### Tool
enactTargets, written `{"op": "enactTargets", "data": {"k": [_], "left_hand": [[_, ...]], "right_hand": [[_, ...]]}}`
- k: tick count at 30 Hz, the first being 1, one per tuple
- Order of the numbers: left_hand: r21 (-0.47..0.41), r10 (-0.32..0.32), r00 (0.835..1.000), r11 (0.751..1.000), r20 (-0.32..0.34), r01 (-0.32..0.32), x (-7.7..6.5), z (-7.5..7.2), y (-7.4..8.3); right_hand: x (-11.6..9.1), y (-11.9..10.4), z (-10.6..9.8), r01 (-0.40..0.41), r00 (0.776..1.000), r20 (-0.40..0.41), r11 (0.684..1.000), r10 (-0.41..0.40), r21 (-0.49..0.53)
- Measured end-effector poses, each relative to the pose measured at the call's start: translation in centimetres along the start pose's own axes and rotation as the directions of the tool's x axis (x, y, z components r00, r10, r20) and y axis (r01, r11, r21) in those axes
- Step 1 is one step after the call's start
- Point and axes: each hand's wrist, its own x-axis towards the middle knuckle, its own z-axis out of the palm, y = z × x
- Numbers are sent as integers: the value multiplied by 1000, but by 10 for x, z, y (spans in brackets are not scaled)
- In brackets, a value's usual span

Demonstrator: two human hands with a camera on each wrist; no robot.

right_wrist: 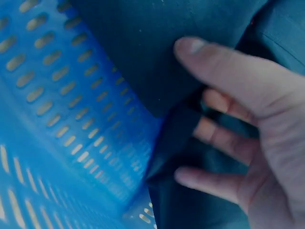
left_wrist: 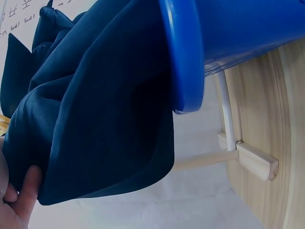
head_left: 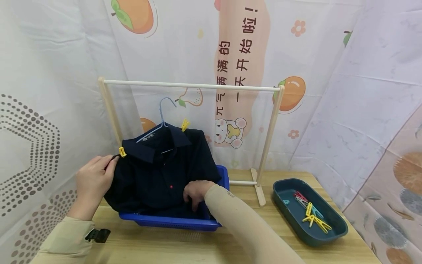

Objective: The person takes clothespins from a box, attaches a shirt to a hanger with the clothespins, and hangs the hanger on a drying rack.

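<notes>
A dark navy collared shirt (head_left: 155, 172) hangs on a blue wire hanger (head_left: 162, 110), its lower part inside a blue basket (head_left: 174, 223). Yellow clothespins grip it at both shoulders, one (head_left: 122, 151) at the left and another (head_left: 185, 125) at the right. My left hand (head_left: 95, 174) pinches the shirt's left shoulder beside the clothespin; the left wrist view shows the thumb against the cloth. My right hand (head_left: 199, 192) reaches into the basket's right side. In the right wrist view, its thumb (right_wrist: 209, 59) lies over a flap of the shirt, with fingers curled under the edge.
Behind the basket stands a wooden rack with a white top rail (head_left: 191, 85) and a foot (head_left: 258, 190) on the table (head_left: 263, 227). At the right, a dark green tray (head_left: 280, 216) holds several coloured clothespins (head_left: 310, 209). Printed curtains surround the table.
</notes>
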Motion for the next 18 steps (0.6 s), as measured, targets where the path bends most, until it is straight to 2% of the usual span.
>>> {"op": "enactTargets", "data": {"k": [4,6,8,13,18], "left_hand": [[-6,-8,1000,1000,-19,8,1,0,-1],[0,-14,999,1000,-34,14,2,-1,-2],[5,-21,998,1000,-57,22,3,-1,-4],[12,-47,994,999,-102,49,7,-4,-8],[25,-50,995,998,-89,53,7,-7,-9]], "right_hand": [[1,2,-7,96,994,-51,991,-92,89],[0,2,-12,156,986,-69,983,-150,95],[-3,3,-18,177,982,-83,981,-171,82],[-5,2,-20,129,989,-85,991,-124,46],[-2,0,-6,77,997,-6,997,-76,33]]}}
